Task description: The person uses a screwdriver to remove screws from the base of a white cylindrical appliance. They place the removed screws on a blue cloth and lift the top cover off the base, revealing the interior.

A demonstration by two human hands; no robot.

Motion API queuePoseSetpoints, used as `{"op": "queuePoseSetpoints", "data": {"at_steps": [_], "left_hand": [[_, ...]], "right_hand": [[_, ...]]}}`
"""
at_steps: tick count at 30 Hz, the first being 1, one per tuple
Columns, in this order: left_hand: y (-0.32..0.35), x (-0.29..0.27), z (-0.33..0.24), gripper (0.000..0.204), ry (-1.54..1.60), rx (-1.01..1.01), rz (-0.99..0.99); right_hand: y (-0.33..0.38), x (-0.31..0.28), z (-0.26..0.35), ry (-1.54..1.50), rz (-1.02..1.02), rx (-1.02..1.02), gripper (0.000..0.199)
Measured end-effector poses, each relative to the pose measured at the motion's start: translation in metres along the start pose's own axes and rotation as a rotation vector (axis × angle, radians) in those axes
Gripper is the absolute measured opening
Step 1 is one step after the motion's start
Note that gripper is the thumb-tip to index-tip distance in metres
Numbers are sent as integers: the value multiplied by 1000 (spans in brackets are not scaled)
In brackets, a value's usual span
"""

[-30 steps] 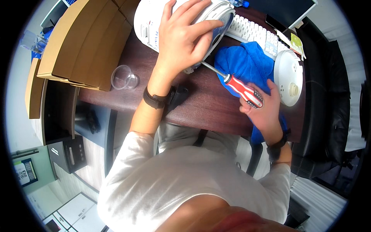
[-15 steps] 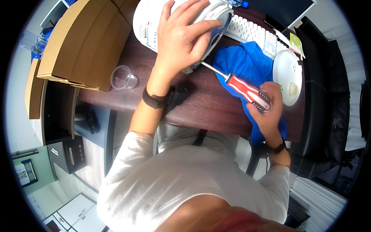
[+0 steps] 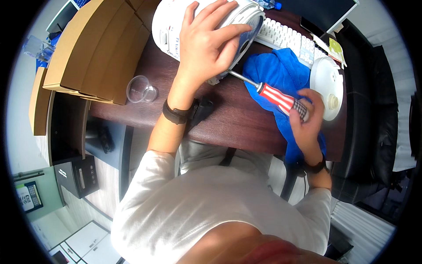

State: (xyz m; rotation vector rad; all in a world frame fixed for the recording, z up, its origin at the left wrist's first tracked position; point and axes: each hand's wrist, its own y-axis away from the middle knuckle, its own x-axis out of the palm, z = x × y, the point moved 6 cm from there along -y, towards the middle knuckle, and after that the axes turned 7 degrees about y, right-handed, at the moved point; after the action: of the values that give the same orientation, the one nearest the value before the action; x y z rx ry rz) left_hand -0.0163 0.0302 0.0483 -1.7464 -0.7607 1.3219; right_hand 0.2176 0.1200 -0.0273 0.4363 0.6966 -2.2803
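Note:
A white, rounded appliance [image 3: 169,28] lies on its side on the desk, its round front facing right. My left hand [image 3: 206,48] rests across it with the fingers spread, one reaching over the front rim. A screwdriver [image 3: 278,97] with a red-and-white striped handle points up and left, its shaft meeting the appliance's lower edge; the tip is hidden. Around the end of its handle, my right hand [image 3: 310,116] is loosely closed, slightly blurred. Under the screwdriver lies a crumpled blue cloth [image 3: 277,68]. A white round cover [image 3: 323,81] sits just beyond my right hand.
Brown cardboard boxes [image 3: 96,48] stand at the left of the dark wooden desk [image 3: 237,119]. A clear plastic cup [image 3: 140,88] is near them. Behind the cloth are a white keyboard [image 3: 285,37] and a monitor [image 3: 321,13]. A black sofa [image 3: 373,114] stands to the right.
The screwdriver handle has turned about its axis, now showing stripes and a dotted patch. My right hand has shifted slightly right and its fingers have loosened. My left hand stays in place.

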Motion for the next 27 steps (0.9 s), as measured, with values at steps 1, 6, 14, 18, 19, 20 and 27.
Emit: {"op": "queuePoseSetpoints", "data": {"at_steps": [1,6,14,18,19,20,27], "left_hand": [[-1,0,0,28,4,3,-1],[0,2,-1,28,-8,7,5],[0,1,0,28,-6,12,0],[0,1,-1,27,7,13,-1],[0,2,-1,27,9,12,-2],[-1,2,-1,27,6,9,-2],[0,2,-1,27,5,0,1]], "right_hand": [[5,-4,8,129,-109,-258,33],[16,25,-15,-748,-262,274,40],[13,16,-32,-506,81,460,35],[18,14,-30,-395,-30,202,43],[18,16,-30,-466,10,221,46],[19,20,-34,-618,15,321,46],[23,24,-48,-525,234,480,46]]}}
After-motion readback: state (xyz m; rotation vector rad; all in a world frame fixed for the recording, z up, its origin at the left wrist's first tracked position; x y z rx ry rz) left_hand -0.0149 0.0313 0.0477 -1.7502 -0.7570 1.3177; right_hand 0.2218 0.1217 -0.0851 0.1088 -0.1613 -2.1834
